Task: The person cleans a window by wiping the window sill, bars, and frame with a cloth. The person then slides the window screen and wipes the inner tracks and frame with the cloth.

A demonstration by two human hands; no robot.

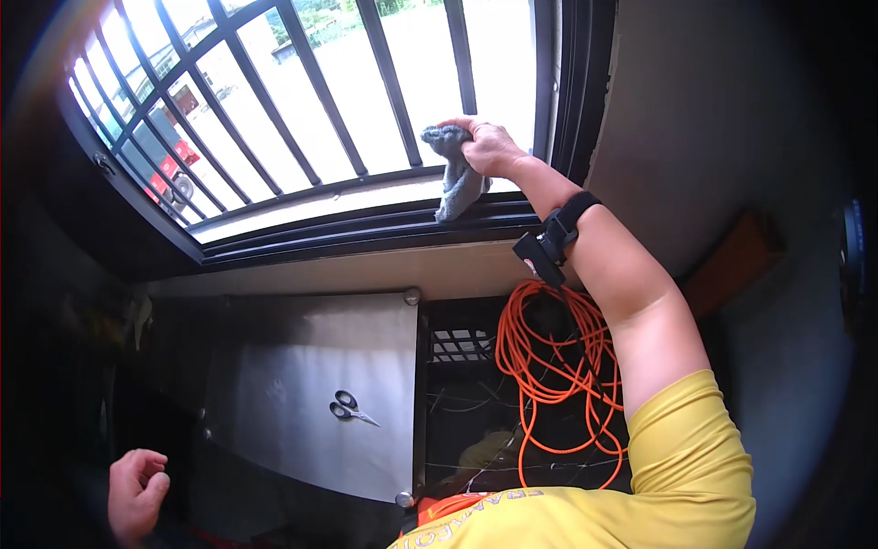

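My right hand reaches out to the window and grips a grey cloth. The cloth hangs down from my fingers over the dark window frame, close to the vertical bars. Low at the left is my left hand, its fingers curled in toward the thumb. Nothing shows in it, though the inside of the curl is hidden.
Below the window stands a metal-topped table with scissors lying on it. Right of it hangs a coil of orange cable above thin loose wires. A brown wooden piece is by the right wall.
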